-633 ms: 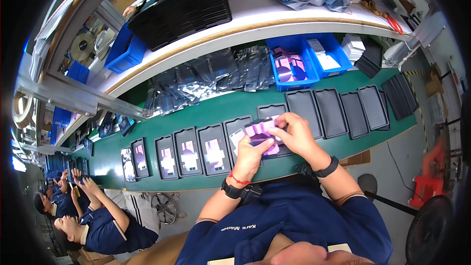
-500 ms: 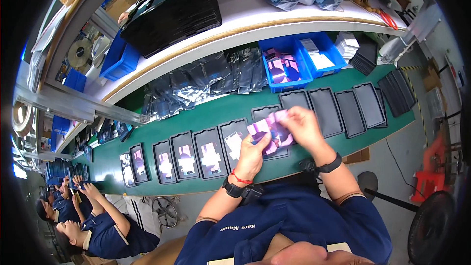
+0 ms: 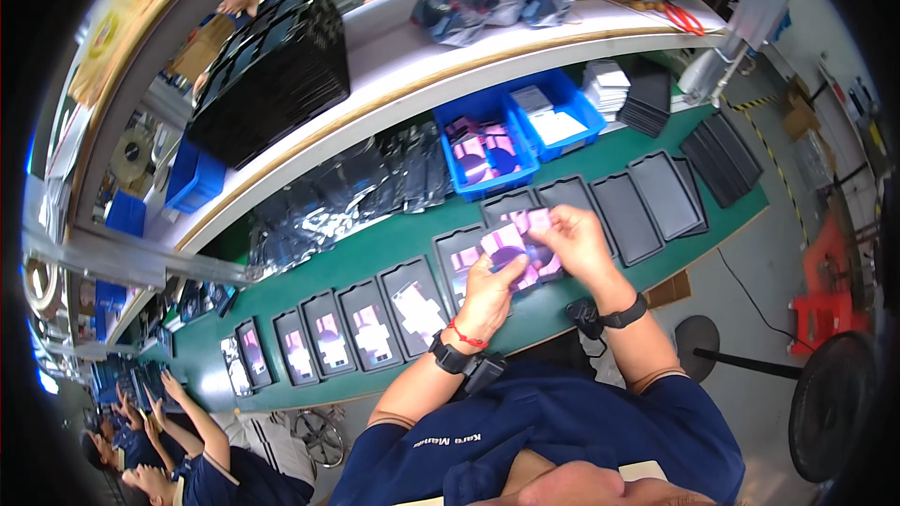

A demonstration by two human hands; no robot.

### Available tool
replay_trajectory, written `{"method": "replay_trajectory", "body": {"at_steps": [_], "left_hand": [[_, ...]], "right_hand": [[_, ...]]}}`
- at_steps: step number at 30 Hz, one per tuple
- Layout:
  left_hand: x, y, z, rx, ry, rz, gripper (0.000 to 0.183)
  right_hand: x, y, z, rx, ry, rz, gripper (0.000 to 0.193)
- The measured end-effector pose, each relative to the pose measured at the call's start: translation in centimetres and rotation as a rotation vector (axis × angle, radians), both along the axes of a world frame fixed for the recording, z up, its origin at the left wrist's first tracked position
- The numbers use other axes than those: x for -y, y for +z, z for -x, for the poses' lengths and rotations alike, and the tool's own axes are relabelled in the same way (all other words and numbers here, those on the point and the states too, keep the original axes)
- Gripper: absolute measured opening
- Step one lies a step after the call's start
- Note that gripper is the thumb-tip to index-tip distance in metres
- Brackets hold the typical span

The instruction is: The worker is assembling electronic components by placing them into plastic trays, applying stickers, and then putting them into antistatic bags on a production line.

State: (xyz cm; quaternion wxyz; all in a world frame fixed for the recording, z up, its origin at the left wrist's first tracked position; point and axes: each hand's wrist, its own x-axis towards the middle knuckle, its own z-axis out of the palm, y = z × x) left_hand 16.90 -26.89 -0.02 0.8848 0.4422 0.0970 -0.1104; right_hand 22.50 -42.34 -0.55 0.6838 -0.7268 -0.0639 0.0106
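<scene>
The left hand (image 3: 489,298) grips some thin pink pieces (image 3: 506,236), with its thumb on top. The right hand (image 3: 579,242) pinches the far edge of the pink bunch. I can't tell how many pieces are there. They are up in both hands, over the row of black trays. The step in hand looks like pulling pieces apart or sorting them. I think the next move calls for a soft pinch, so just one thin piece comes free and does not bend. To the left, black trays (image 3: 398,279) have pale and pink pieces in them. More black trays (image 3: 626,214) sit to the right. Past the hands, a blue bin (image 3: 495,186) holds more pink pieces, on the green table (image 3: 366,251).
</scene>
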Motion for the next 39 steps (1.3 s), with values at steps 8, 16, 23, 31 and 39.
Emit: {"method": "replay_trajectory", "body": {"at_steps": [8,16,23,31,39], "left_hand": [[2.4,-0.6,-1.9,-0.051,0.048,-0.099,0.023],[6.5,0.2,-2.7,0.001,-0.091,0.032,0.022],[6.9,-1.3,-3.2,-0.024,-0.16,-0.055,0.02],[3.1,0.0,-2.6,-0.008,-0.113,-0.234,0.02],[2.1,0.9,-2.0,-0.031,-0.115,-0.174,0.018]], "right_hand": [[4.3,1.8,-1.0,0.276,-0.385,0.776,0.035],[8.7,-0.6,-0.5,0.105,-0.31,-0.012,0.011],[11.3,-0.5,-0.4,-0.009,-0.387,0.981,0.035],[6.9,0.1,0.9,0.027,-0.268,0.992,0.042],[9.4,-0.3,0.7,0.045,-0.4,1.266,0.067]]}}
